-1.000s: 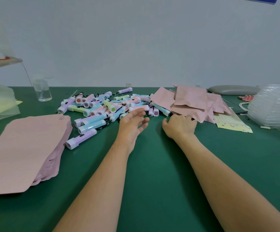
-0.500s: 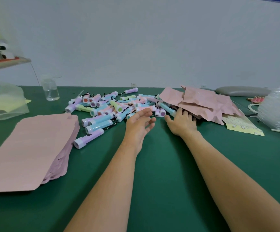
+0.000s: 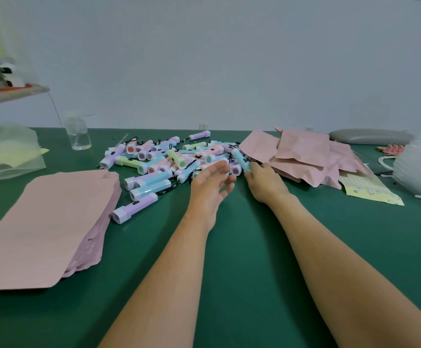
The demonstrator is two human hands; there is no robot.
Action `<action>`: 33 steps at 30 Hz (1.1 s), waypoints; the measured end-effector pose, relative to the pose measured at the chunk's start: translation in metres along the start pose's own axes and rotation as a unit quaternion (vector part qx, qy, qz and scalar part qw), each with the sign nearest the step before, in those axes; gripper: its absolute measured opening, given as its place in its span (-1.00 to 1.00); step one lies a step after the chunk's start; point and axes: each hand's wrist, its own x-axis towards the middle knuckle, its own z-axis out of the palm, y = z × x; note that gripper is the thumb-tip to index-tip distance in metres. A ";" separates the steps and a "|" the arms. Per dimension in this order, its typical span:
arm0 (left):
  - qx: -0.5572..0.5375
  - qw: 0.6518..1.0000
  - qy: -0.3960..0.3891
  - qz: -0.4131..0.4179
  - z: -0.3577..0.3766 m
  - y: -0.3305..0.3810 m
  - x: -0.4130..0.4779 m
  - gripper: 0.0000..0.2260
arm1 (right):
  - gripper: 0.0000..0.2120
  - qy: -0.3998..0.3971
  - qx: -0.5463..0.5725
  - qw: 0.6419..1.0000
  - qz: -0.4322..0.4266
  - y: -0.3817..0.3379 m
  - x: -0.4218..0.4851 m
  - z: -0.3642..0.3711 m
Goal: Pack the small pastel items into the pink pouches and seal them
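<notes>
Right hand (image 3: 264, 183) pinches a blue item (image 3: 239, 159), left hand (image 3: 210, 182) spread; tangled cords (image 3: 171, 184) could drag neighbours out with it.

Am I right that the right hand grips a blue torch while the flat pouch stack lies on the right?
Not quite: the head view shows the flat pouch stack on the left; the right hand does grip a blue torch.

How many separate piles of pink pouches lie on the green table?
2. A neat flat stack of pink pouches lies at the left; a rumpled heap of pink pouches sits right, beyond the right hand gripping a pale-blue plastic torch. Others underneath may be hidden.
</notes>
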 end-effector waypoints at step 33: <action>0.641 0.639 0.407 -0.120 -0.094 0.111 -0.017 -0.13 | -0.60 0.052 -0.029 0.998 0.037 -0.029 -0.060 -0.008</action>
